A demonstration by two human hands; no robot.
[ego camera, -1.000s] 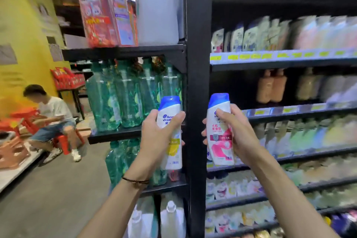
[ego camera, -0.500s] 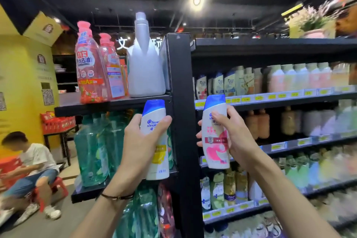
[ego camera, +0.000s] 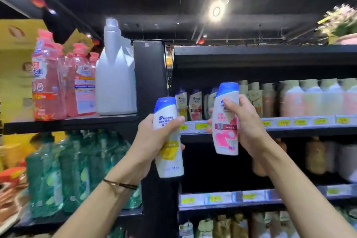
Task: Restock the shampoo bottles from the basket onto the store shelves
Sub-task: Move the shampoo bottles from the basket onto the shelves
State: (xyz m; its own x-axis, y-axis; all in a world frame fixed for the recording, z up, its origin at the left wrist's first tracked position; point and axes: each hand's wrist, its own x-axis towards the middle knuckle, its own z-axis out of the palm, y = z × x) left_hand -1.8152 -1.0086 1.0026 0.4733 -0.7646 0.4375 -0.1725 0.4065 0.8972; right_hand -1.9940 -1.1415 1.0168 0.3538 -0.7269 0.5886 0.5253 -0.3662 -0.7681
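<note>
Both hands are up and both are loaded. A yellow-labelled shampoo bottle (ego camera: 170,158) is gripped by the left hand (ego camera: 152,141), the thumb laid across the logo and the fingers wrapped round behind, so that only one fingertip is seen at the bottle's right edge. It is held upright in the air, in front of the black upright post (ego camera: 149,75), and part of the yellow label is covered by the hand.

Higher and to the right, a pink-labelled shampoo bottle (ego camera: 224,137) is clasped by the right hand (ego camera: 249,127). The brand name is half hidden under the thumb. The bottle is carried before the price strip of the shelf (ego camera: 289,131), its blue cap level with the stocked bottles (ego camera: 195,104). It has not been set down.

Much is smeared. The goods along the right of that shelf are reduced to pale blurs, and the yellow price tags cannot be read. A brown bottle (ego camera: 258,166) on the shelf below is largely masked by the right wrist. To the left, pink bottles (ego camera: 48,83), a white jug (ego camera: 116,83) and green bottles (ego camera: 67,170) are made out only roughly. Both forearms are cut off by the bottom edge.
</note>
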